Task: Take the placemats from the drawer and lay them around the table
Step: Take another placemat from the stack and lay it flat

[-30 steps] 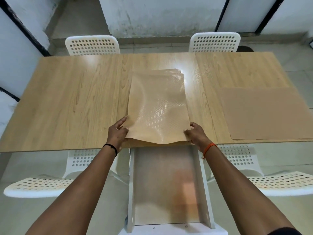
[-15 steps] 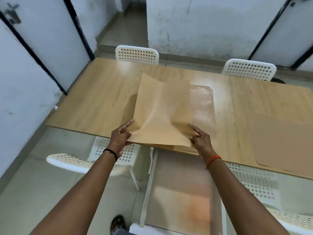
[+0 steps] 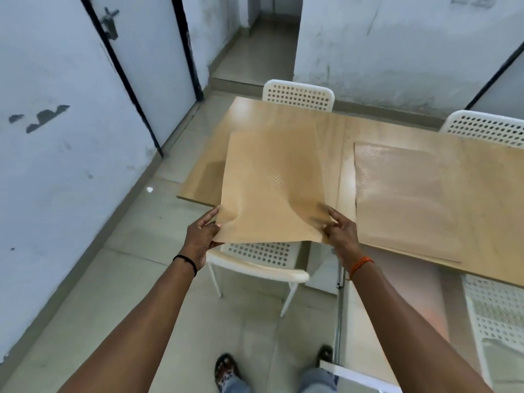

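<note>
The held mat (image 3: 272, 185) hides part of the table (image 3: 482, 171); the left hand (image 3: 200, 239) and right hand (image 3: 341, 235) pinch its near corners.

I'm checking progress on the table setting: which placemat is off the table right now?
The placemat pinched at its near corners by the left hand and right hand, raised and sagging. The other mats lie flat on the table.

soft daylight, slight blur, wide-angle warp
</note>
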